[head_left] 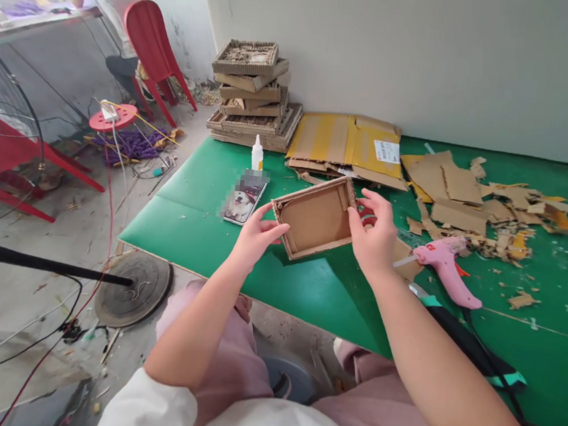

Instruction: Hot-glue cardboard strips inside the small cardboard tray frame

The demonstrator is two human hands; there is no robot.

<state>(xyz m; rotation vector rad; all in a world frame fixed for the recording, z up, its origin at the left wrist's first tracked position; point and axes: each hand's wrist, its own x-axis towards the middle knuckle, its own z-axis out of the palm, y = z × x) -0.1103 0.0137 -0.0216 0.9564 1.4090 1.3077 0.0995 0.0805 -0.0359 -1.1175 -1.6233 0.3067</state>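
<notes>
I hold a small cardboard frame (315, 217) with raised edges above the green table (205, 192), tilted so its inside faces me. My left hand (256, 237) pinches its left edge with fingers and thumb. My right hand (372, 238) grips its right edge, fingers curled over the rim. A pink glue gun (447, 269) lies on the table just right of my right hand, nozzle pointing left.
A phone (244, 199) and a white glue bottle (257, 153) lie beyond my left hand. Stacked cardboard trays (252, 96), flattened boxes (345, 145) and scraps (489, 213) fill the table's far side. Left on the floor: a fan stand (133, 285), cables, red chair (152, 46), another person.
</notes>
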